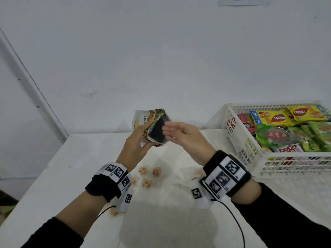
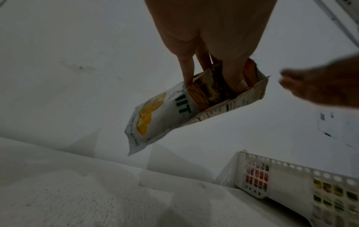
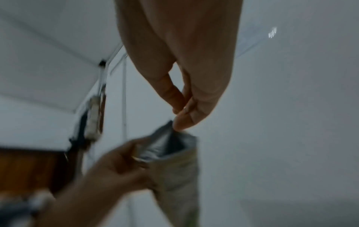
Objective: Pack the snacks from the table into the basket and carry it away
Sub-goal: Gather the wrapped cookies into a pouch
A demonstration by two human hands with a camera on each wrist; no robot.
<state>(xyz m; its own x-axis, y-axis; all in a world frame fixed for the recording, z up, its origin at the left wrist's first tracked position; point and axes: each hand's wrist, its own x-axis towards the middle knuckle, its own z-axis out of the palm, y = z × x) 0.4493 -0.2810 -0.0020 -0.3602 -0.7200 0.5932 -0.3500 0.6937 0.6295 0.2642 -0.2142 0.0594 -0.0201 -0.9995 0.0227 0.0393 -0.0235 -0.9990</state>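
Observation:
My left hand (image 1: 143, 134) holds up an opened white snack bag (image 1: 141, 119) with yellow and green print, its dark foil mouth turned toward me. In the left wrist view the left hand (image 2: 211, 83) pinches the bag (image 2: 165, 113) at its open top, thumb inside the rim. My right hand (image 1: 166, 130) hovers at the bag's mouth with fingers stretched out and nothing visible in them. The right wrist view shows the right hand (image 3: 180, 116) with fingertips together just above the bag's rim (image 3: 174, 165). Several small wrapped snacks (image 1: 156, 171) lie on the table below my wrists.
A white perforated basket (image 1: 286, 161) stands at the table's right, filled with yellow, green and pink snack packs. The white table (image 1: 71, 167) runs up to a white wall. Another small snack (image 1: 113, 213) lies under my left wrist, and one (image 1: 198, 173) lies beside my right wrist.

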